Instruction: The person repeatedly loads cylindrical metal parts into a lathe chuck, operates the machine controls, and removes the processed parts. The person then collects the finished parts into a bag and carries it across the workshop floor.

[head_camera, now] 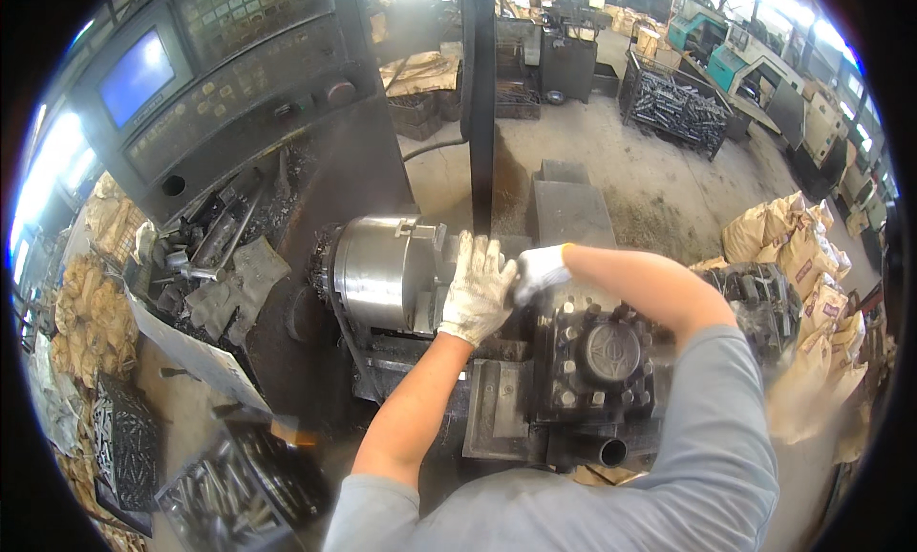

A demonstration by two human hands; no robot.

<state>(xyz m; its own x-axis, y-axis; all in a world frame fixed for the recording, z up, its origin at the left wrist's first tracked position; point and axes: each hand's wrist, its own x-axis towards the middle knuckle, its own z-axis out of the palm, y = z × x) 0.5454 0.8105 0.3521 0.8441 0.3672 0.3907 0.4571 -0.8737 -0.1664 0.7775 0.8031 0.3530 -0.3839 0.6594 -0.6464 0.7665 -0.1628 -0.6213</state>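
My left hand (476, 290), in a soiled knit glove, lies just right of the jaws of a steel lathe chuck (376, 273). Its fingers are stretched upward, and what lies beneath the palm is hidden. My right hand (537, 271), in a white glove with dark stains, is bent beside the left fingertips. Its fingers are blurred and partly hidden, so I cannot tell whether they hold anything. Below and to the right of my hands is the lathe's square tool post (598, 358), with several clamping bolts and a round cap.
A control panel (251, 72) with a lit screen stands upper left. Tools and a grey glove (240, 287) lie on the machine ledge. Crates of metal rods (222, 495) are lower left. Filled paper sacks (809, 265) stand right. A wire bin of metal parts (673, 101) is behind.
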